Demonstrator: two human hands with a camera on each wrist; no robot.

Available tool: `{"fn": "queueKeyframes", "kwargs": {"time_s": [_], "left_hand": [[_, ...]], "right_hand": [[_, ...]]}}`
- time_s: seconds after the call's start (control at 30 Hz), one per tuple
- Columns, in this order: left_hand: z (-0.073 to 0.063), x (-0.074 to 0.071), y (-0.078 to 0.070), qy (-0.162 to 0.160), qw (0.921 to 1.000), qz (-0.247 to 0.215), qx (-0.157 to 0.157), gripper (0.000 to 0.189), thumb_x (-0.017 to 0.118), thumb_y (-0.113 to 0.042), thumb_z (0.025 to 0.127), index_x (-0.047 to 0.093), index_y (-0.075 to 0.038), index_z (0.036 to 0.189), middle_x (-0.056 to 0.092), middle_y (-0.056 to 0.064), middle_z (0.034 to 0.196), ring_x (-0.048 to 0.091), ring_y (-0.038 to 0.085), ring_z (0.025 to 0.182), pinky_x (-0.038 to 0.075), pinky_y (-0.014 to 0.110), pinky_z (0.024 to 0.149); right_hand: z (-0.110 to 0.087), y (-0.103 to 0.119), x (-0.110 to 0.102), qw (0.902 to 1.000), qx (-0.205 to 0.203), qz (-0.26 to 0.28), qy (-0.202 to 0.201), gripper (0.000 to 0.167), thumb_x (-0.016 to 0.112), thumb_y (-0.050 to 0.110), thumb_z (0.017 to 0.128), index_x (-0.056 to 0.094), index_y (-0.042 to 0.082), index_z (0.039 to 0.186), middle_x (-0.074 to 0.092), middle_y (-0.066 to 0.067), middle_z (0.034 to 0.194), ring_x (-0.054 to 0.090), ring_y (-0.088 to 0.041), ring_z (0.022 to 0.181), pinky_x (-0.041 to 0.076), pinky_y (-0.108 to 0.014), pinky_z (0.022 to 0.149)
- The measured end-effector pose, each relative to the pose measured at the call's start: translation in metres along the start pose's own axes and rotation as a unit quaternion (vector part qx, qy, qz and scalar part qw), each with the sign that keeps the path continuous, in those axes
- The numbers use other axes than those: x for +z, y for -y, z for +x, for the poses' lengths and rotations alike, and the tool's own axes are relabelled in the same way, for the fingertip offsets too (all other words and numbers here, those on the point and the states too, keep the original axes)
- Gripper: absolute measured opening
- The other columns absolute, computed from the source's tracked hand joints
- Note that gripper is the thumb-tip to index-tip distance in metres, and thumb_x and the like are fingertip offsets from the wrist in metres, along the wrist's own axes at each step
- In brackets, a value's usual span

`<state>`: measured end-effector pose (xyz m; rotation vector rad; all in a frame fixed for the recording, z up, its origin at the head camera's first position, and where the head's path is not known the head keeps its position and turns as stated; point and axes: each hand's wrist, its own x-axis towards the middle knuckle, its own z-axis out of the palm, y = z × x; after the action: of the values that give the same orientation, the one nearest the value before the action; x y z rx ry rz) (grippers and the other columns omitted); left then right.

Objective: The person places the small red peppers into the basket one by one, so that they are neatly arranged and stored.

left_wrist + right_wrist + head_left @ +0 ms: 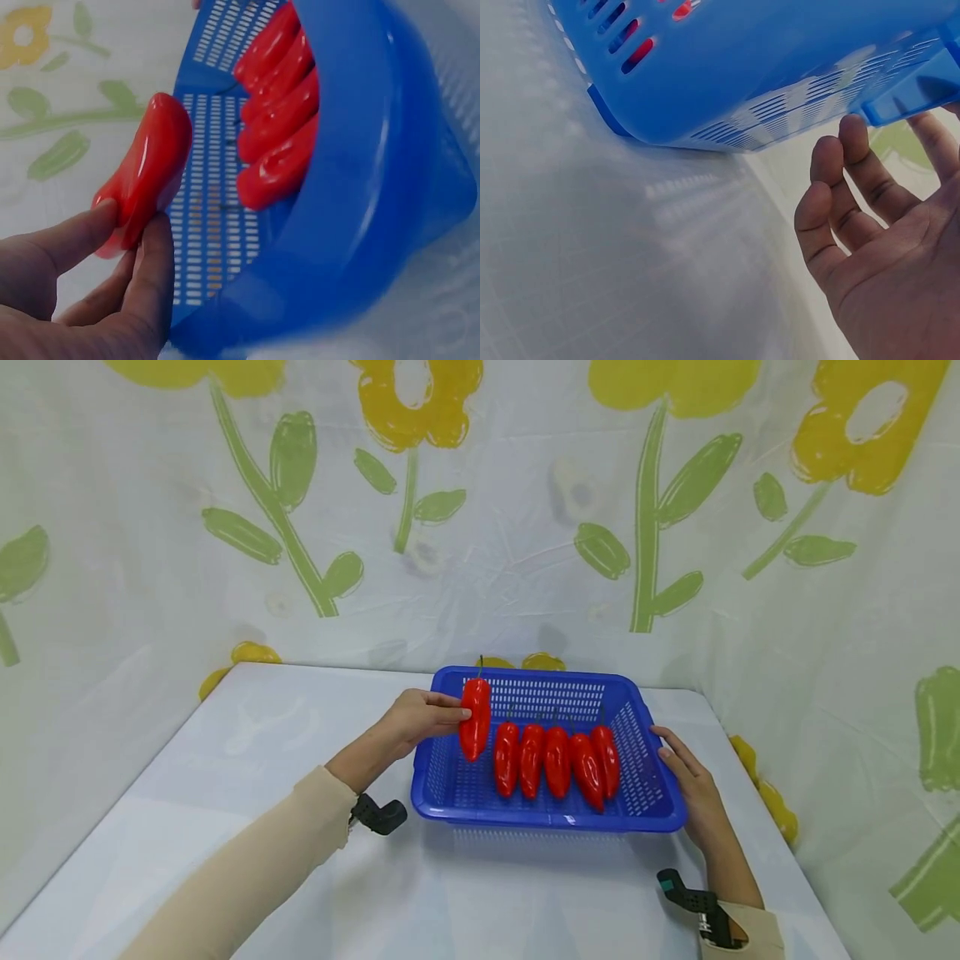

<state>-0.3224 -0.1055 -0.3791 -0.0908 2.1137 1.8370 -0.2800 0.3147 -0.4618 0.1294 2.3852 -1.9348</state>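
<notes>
My left hand [427, 718] pinches a shiny red chili pepper [475, 718] between thumb and fingers, above the left side of a blue plastic basket [525, 818]. In the head view its thin green stem points up; the left wrist view shows the pepper [154, 157] clear of the basket wall. Several more red peppers [557, 762] lie side by side in the basket, stems toward the far wall. At the basket's right rim, my right hand [693, 789] holds the edge. In the right wrist view some fingers [826, 161] curl loosely below the rim.
The basket stands on a white table [300, 760], toward its far side. A white curtain [495, 593] with yellow flowers and green leaves hangs behind and at both sides. Each wrist wears a black camera mount [378, 815].
</notes>
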Motion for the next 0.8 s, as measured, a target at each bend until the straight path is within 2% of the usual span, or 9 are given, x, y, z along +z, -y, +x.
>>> {"fn": "queueKeyframes", "kwargs": {"time_s": [0.13,0.27,0.47,0.67,0.8], "left_hand": [[0.002,0.010,0.002,-0.020,0.9997,0.015,0.000,0.042,0.073,-0.012,0.092,0.061,0.005,0.128,0.064,0.022,0.122,0.068,0.034,0.107,0.052,0.046,0.097],[0.001,0.016,0.003,-0.031,0.9977,0.059,0.006,0.039,0.075,-0.012,0.090,0.064,0.005,0.124,0.066,0.021,0.118,0.070,0.032,0.101,0.055,0.043,0.092],[-0.001,0.026,0.004,-0.048,0.9904,0.128,0.022,0.035,0.078,-0.010,0.088,0.069,0.005,0.118,0.070,0.019,0.109,0.073,0.028,0.090,0.059,0.039,0.084],[-0.002,0.034,0.003,-0.056,0.9869,0.149,0.026,0.033,0.079,-0.011,0.087,0.070,0.005,0.114,0.071,0.019,0.104,0.074,0.030,0.090,0.057,0.041,0.086],[-0.004,0.033,0.004,-0.062,0.9851,0.158,0.022,0.031,0.079,-0.010,0.087,0.071,0.005,0.112,0.072,0.018,0.100,0.074,0.030,0.089,0.058,0.040,0.085]], "right_hand": [[0.000,0.000,0.001,1.0000,-0.001,0.000,-0.001,0.057,0.049,0.056,0.100,0.036,0.041,0.154,0.026,-0.017,0.161,0.057,-0.009,0.108,0.059,-0.029,0.081],[0.000,0.001,0.002,1.0000,-0.001,-0.003,-0.004,0.057,0.049,0.056,0.100,0.036,0.041,0.154,0.027,-0.017,0.161,0.057,-0.009,0.109,0.059,-0.029,0.081],[0.000,0.002,0.000,0.9998,-0.001,-0.018,-0.008,0.058,0.048,0.057,0.100,0.034,0.042,0.154,0.027,-0.016,0.161,0.055,-0.014,0.113,0.059,-0.030,0.081],[0.000,0.002,-0.001,0.9999,-0.001,-0.009,-0.008,0.057,0.048,0.056,0.101,0.035,0.042,0.154,0.026,-0.017,0.161,0.058,-0.006,0.106,0.059,-0.029,0.079],[0.000,0.001,0.001,1.0000,0.005,0.001,-0.003,0.057,0.048,0.056,0.100,0.035,0.043,0.154,0.025,-0.016,0.162,0.056,-0.010,0.110,0.058,-0.028,0.081]]}}
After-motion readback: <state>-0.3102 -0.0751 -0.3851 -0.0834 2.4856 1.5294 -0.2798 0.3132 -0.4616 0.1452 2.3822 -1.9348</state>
